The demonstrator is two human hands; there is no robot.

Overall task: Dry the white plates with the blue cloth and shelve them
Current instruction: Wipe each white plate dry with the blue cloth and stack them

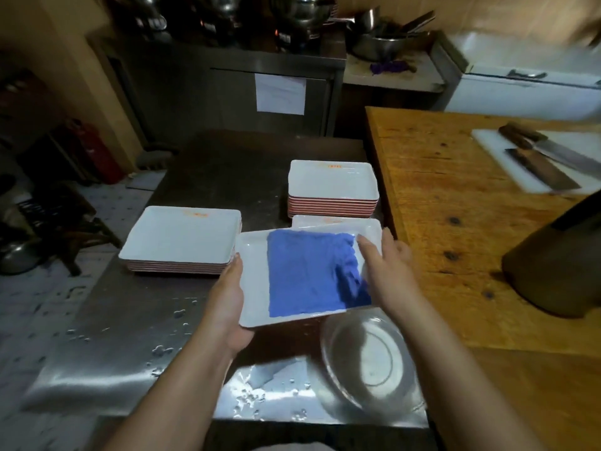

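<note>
A white rectangular plate (253, 281) is held above the wet steel table, tilted slightly. My left hand (227, 294) grips its left edge from below. The blue cloth (305, 275) lies spread across the inside of the plate. My right hand (390, 265) holds the plate's right side, fingers resting on the cloth's right edge. One stack of white plates (182, 236) sits to the left on the table, and a taller stack (331, 183) sits behind. Another white plate (312, 221) peeks out just beyond the held one.
A steel table (130, 336) with water drops holds a clear glass bowl (367, 359) at the front right. A wooden counter (455, 196) on the right carries a white cutting board with two cleavers (546, 157) and a dark container (559, 265). Metal pots stand on the back cabinet.
</note>
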